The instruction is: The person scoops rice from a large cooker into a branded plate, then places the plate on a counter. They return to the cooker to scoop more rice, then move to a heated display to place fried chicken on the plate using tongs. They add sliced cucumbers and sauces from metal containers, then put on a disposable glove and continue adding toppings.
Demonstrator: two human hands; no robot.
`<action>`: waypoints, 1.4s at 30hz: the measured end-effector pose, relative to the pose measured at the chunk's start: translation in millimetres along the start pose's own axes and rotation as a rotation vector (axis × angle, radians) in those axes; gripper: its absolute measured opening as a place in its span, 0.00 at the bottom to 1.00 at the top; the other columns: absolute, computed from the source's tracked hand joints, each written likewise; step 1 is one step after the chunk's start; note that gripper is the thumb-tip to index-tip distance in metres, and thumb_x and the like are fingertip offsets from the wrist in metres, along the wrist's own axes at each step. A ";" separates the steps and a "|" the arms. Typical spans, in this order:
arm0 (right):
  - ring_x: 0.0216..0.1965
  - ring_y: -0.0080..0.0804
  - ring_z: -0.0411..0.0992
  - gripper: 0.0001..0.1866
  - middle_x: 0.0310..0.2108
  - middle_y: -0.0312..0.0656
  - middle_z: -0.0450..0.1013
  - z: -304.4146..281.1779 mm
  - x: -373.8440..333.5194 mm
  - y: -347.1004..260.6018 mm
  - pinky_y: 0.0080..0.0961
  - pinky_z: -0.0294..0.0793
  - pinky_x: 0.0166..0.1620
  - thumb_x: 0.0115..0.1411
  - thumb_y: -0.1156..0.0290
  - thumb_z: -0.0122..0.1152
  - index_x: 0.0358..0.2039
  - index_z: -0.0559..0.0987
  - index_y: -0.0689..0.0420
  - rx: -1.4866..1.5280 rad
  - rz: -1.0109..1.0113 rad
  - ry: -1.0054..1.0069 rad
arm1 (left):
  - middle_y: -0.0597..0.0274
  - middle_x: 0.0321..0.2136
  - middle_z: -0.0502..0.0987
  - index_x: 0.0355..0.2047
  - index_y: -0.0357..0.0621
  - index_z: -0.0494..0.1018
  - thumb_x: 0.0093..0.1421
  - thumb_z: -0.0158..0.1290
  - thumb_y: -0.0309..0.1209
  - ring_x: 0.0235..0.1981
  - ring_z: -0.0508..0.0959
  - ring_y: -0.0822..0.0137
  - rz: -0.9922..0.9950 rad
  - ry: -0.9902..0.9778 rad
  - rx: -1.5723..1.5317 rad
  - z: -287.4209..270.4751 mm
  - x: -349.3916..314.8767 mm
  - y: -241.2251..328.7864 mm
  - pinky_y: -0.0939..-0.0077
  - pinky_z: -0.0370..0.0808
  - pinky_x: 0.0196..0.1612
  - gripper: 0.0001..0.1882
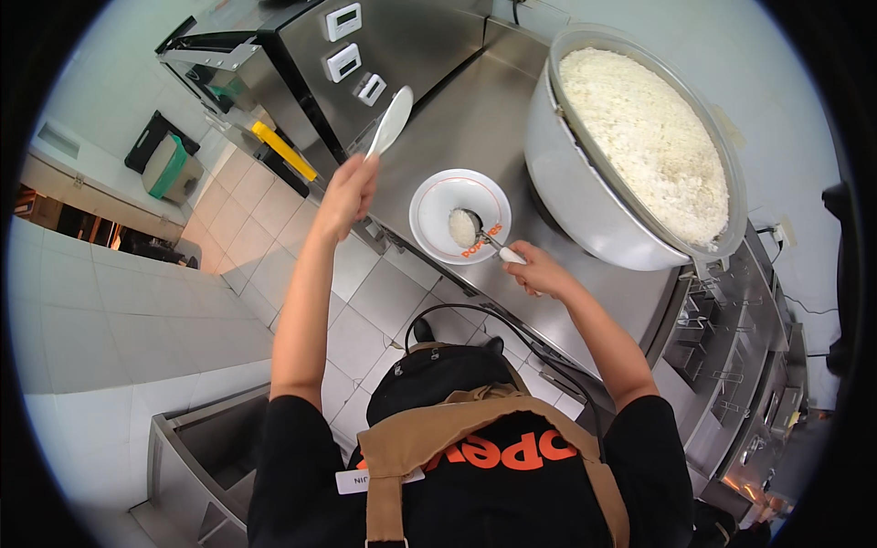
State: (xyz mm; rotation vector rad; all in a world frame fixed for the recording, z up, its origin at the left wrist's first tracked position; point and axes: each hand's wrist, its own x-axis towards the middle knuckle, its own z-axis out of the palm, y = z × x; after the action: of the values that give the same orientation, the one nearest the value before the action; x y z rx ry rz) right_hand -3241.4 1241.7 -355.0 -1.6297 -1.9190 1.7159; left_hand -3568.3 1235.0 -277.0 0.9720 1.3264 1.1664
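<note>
My left hand is closed round the handle of a white rice paddle, held up over the edge of the steel counter. In my right hand is the pale handle of a metal scoop. Its bowl is full of white rice and sits over the inside of a white bowl with orange printing; whether it touches the bowl I cannot tell. Behind and to the right stands a large round metal pot, heaped with cooked rice.
The steel counter carries the bowl and pot. A steel appliance with small white timers stands at the back left. Wire racks are at the right. A yellow-handled thing lies left of my left hand. A steel sink is at lower left.
</note>
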 end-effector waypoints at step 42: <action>0.22 0.20 0.63 0.27 0.24 0.35 0.66 106.9 -36.4 100.9 0.16 0.60 0.19 0.58 0.76 0.53 0.59 0.62 0.58 1.148 -0.169 0.404 | 0.50 0.33 0.76 0.42 0.33 0.67 0.55 0.56 0.32 0.32 0.75 0.60 0.014 0.227 0.392 22.9 87.2 -263.5 0.68 0.71 0.38 0.19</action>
State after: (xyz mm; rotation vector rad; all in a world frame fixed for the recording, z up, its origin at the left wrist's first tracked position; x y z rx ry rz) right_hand -3234.1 1124.4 -450.6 -1.1362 -0.5939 1.6838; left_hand -3536.1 1272.9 -551.1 1.1509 1.7779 1.0707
